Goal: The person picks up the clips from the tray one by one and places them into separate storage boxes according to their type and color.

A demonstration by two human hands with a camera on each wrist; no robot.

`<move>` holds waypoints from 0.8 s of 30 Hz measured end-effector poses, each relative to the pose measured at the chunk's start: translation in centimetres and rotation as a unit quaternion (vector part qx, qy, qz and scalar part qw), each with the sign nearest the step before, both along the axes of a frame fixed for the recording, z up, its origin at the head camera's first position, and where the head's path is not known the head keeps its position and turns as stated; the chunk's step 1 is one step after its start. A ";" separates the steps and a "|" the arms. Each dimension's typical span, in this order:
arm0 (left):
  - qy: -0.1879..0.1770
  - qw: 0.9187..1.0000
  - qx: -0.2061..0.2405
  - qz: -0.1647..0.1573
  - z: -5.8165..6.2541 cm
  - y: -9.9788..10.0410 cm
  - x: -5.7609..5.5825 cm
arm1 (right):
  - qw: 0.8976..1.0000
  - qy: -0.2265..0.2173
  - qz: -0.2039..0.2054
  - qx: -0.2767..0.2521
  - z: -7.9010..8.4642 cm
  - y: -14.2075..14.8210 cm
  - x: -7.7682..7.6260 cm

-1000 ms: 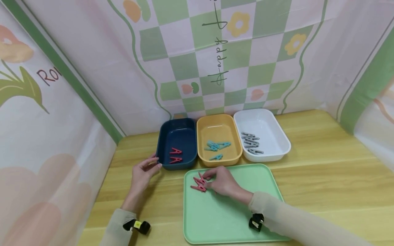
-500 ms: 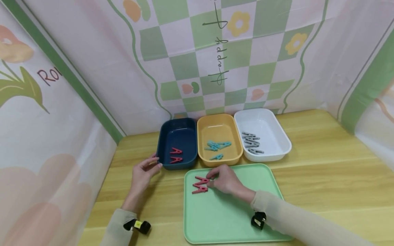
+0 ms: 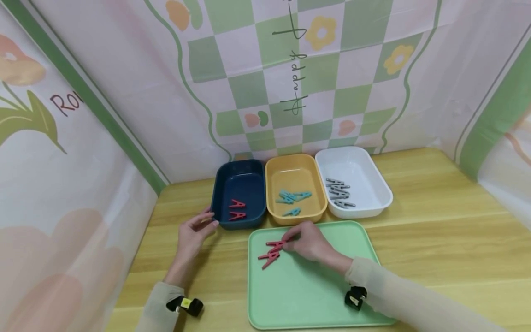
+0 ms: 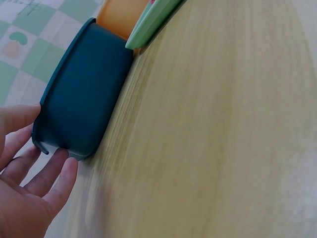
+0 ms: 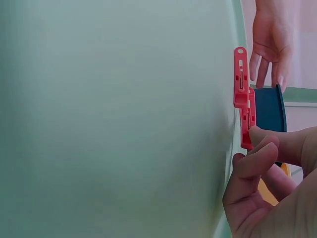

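Observation:
My right hand (image 3: 308,240) pinches the end of a red clothespin (image 3: 274,244) between thumb and finger, low over the green tray (image 3: 307,295). Another red clothespin (image 3: 269,259) lies on the tray against it, its legs pointing left. In the right wrist view, the pinched red clothespin (image 5: 248,119) partly overlaps the other one (image 5: 241,74). At the left, my left hand (image 3: 195,235) touches the near left corner of the navy bin (image 3: 240,224), which contains two red clothespins (image 3: 237,210). The left wrist view shows its thumb at the rim, the other fingers loosely extended beside the bin (image 4: 79,89).
A yellow bin (image 3: 296,163) with several teal clothespins (image 3: 292,197) stands beside the navy one. Right of it is a white bin (image 3: 358,173) with several grey clothespins (image 3: 339,191). Behind the wooden table (image 3: 448,221) hangs a patterned cloth (image 3: 290,92).
My right hand has shifted slightly right with the pinched red clothespin, separating it somewhat from the other. The lower clothespin has turned on the tray. My left hand stays at the navy bin.

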State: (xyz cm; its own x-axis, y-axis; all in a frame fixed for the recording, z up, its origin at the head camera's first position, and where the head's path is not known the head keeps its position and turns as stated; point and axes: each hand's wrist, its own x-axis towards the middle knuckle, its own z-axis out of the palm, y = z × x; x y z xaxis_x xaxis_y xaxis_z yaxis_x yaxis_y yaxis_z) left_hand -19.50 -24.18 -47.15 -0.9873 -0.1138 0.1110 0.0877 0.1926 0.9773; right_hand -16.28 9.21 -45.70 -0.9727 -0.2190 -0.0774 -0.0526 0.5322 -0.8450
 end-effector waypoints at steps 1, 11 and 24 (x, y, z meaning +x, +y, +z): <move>0.001 1.000 -0.001 0.001 0.0 0.0 0.0 | 1.000 0.001 0.003 -0.005 0.1 0.2 0.0; -0.004 1.000 0.002 -0.002 0.0 -0.1 -0.1 | 0.998 -0.015 0.015 -0.054 1.1 1.4 0.4; -0.002 1.000 -0.004 -0.005 0.1 -0.1 0.0 | 0.997 -0.004 0.038 -0.071 3.1 2.3 0.9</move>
